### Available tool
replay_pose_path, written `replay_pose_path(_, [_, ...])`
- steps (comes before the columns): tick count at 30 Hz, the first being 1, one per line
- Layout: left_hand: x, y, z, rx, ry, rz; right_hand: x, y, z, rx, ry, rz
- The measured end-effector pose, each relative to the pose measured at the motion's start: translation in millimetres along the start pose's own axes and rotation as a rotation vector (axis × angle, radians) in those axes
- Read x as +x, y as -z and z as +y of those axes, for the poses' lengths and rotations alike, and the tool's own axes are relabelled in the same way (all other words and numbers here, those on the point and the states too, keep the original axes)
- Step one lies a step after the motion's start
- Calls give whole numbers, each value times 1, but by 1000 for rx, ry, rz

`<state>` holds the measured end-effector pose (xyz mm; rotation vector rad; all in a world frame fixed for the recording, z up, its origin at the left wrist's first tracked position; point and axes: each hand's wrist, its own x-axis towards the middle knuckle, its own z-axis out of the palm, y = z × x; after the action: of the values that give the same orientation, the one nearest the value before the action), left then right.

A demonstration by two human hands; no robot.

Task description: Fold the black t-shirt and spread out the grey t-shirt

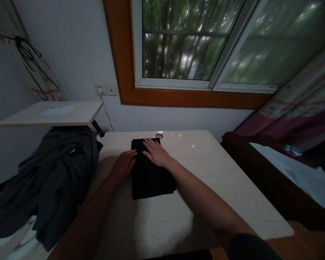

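Note:
A folded black cloth (151,180) lies as a neat rectangle on the pale table, its lower right corner showing uneven layers. My right hand (157,153) rests flat on its upper part, fingers stretched out and slightly apart. At the cloth's left edge is my left hand (123,166), with its fingertips touching the fabric and its thumb apart from the fingers. Neither hand grips anything.
Dark grey clothes (59,169) are heaped at the left, below a raised wooden shelf (83,112) with a paper on it. The pale table (219,184) has a round cable hole (159,136) near the wall. Dark brown furniture (249,173) stands at the right.

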<state>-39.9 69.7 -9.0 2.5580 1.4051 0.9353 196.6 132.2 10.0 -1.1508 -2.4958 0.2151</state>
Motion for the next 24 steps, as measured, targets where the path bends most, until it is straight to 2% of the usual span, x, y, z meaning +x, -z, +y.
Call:
replay_pose_path(6, [1, 2, 2, 8, 2, -23, 4, 0, 24, 34, -103, -35])
replay_pose_path(11, [1, 4, 5, -6, 12, -27, -4, 1, 50, 32, -271, -70])
replay_pose_path(15, [0, 4, 4, -22, 31, -36, -17, 11, 64, -23, -359, 2])
replay_pose_path(17, [0, 4, 4, -21, 34, -41, -21, 18, 60, -28, -371, 100])
replay_pose_path(20, [0, 3, 3, -19, 34, -39, -24, 26, 35, 3, -312, 225])
replay_pose_path(24, [0, 1, 2, -10, 20, -24, -31, 25, -17, 15, -139, 161])
